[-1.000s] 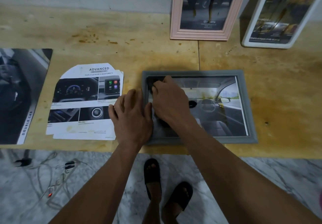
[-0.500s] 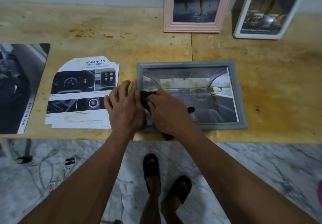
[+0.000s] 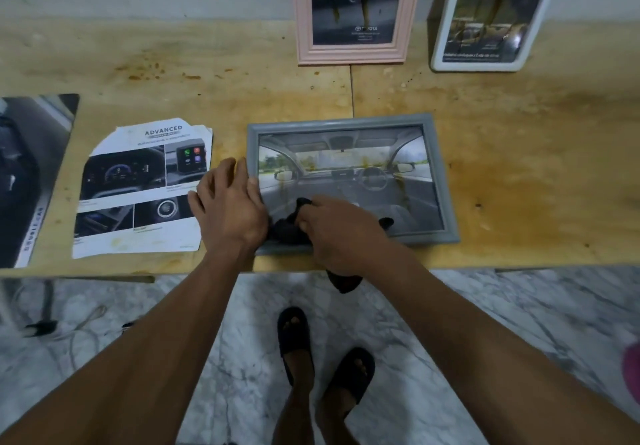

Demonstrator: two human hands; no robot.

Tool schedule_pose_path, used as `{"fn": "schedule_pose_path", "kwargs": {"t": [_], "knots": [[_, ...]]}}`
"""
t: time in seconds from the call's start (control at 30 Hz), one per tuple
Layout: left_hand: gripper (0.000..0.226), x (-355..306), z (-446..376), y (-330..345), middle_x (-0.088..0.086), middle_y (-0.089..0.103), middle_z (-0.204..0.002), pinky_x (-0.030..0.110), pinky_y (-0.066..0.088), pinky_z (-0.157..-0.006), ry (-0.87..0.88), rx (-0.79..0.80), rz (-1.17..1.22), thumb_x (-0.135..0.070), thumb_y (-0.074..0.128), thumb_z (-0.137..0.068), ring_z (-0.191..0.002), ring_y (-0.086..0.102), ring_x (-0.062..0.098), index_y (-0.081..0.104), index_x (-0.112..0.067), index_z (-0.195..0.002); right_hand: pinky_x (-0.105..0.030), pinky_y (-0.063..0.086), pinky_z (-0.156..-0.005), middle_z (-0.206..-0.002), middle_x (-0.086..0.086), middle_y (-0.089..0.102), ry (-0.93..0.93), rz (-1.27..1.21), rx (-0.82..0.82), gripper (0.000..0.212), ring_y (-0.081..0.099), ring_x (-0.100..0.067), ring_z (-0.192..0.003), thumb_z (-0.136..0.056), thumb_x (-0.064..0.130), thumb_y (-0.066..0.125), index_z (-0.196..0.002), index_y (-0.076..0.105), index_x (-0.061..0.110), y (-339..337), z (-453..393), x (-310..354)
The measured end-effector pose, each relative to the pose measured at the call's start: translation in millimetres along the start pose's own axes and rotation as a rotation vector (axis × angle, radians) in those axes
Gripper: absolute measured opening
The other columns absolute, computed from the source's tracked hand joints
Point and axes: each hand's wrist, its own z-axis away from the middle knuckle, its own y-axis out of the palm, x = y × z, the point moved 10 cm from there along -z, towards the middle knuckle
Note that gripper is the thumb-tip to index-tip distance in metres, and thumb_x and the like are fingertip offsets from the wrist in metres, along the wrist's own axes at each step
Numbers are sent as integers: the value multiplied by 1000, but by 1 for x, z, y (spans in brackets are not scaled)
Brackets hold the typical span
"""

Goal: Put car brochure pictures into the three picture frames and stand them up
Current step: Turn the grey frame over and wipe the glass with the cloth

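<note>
A grey picture frame [image 3: 440, 174] lies flat on the wooden table [image 3: 207, 98], face up, with a car-interior picture behind its glass. My left hand [image 3: 230, 207] rests on the frame's left edge, fingers spread flat. My right hand [image 3: 341, 233] grips a black cloth [image 3: 289, 224] on the glass at the frame's near left corner; part of the cloth hangs over the table edge. A pink frame [image 3: 349, 53] and a white frame [image 3: 481, 60] stand at the back against the wall, each holding a car picture.
A cut brochure page [image 3: 138, 188] headed ADVANCED lies left of the grey frame. A dark brochure [image 3: 27, 174] lies at the far left. Below the table edge are a marble floor, cables [image 3: 79, 327] and my sandalled feet [image 3: 325, 354].
My right hand has drawn the black cloth from the frame's upper left down to its near left corner. The left hand has stayed on the frame's left edge.
</note>
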Motion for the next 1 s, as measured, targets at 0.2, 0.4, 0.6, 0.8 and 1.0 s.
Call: {"fn": "schedule_pose_path", "kwargs": {"t": [0.2, 0.4, 0.6, 0.8, 1.0], "knots": [[45, 1, 1, -1, 2, 39, -153, 55, 20, -113, 12, -47, -18, -37, 32, -106, -139, 29, 33, 44, -22, -146, -24, 26, -59, -91, -4, 56, 388, -354, -723, 24, 49, -20, -79, -104, 23, 39, -102, 57, 8, -100, 54, -117], [47, 1, 3, -2, 0, 38, -154, 55, 18, -115, 12, -39, -20, -43, 31, -106, -140, 28, 32, 44, -24, -146, -44, 34, -80, -131, -17, 40, 556, 190, -593, 50, 38, -37, -113, -104, 43, 30, -142, 41, 13, -75, 40, -147], [47, 2, 2, 0, -3, 37, -155, 56, 18, -116, -20, -30, -29, -45, 36, -104, -141, 27, 29, 45, -27, -146, -49, 34, -94, -143, -17, 31, 604, 173, -488, 56, 32, -38, -125, -105, 42, 24, -153, 22, 14, -58, 26, -136], [47, 4, 0, 3, -4, 36, -155, 57, 17, -116, -43, -26, -35, -45, 38, -103, -142, 25, 29, 45, -28, -147, -48, 30, -104, -146, -15, 31, 544, 40, -496, 52, 27, -37, -132, -106, 38, 28, -151, 29, 13, -57, 7, -118], [46, 2, 1, 2, -3, 40, -153, 57, 20, -115, -36, -55, -24, -44, 39, -103, -140, 29, 28, 48, -27, -144, -47, 34, -100, -139, -13, 37, 455, 1, -518, 50, 33, -34, -125, -104, 37, 32, -148, 35, 13, -50, -17, -88]]}}
